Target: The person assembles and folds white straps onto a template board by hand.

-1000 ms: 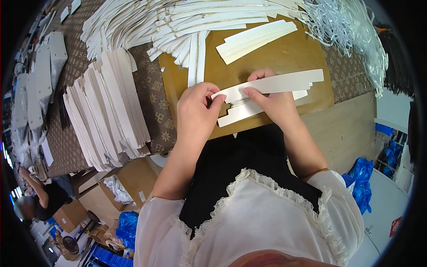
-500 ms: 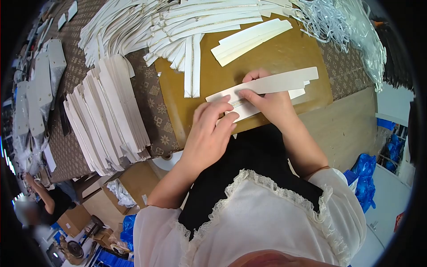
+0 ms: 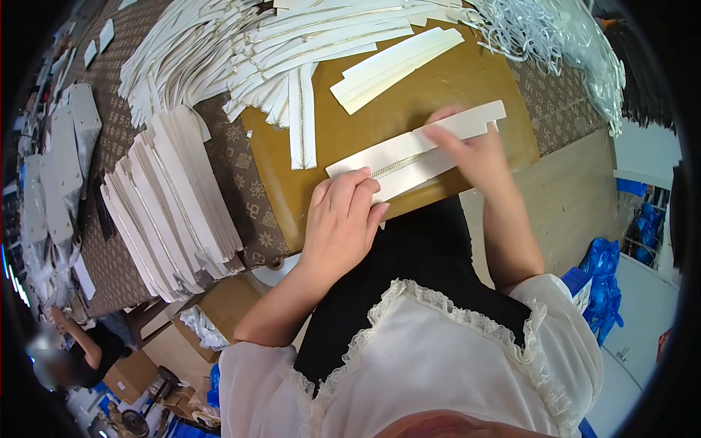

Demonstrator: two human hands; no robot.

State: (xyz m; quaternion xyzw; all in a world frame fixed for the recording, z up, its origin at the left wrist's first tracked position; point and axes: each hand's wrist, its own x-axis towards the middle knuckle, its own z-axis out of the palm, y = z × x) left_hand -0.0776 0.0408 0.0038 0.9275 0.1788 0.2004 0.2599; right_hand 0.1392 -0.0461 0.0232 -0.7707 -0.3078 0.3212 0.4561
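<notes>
A long off-white strip (image 3: 478,120) with a gold-toothed zipper (image 3: 401,162) along it lies at a slant on the brown work mat (image 3: 292,208). My left hand (image 3: 343,212) is over its left end, fingers curled together on the strip and thumb at the lower edge. Toward the right end, my right hand (image 3: 475,153) grips the strip's upper part, thumb in front and fingers behind. Motion smears the right fingers a little. Behind the strip, a few pale flat strips (image 3: 398,69) lie stacked, and a white zipper (image 3: 302,120) points toward me.
White zippers (image 3: 321,33) are heaped at the back. A stack of finished-looking zippered strips (image 3: 171,204) stands at left on the patterned cloth. White cords (image 3: 518,33) and clear plastic (image 3: 584,66) lie back right. Another person (image 3: 87,350) is at lower left.
My right hand has slid right along the strip, and more of the zipper shows. The overlapping pieces now lie more nearly aligned. My left hand has settled flatter over the left end.
</notes>
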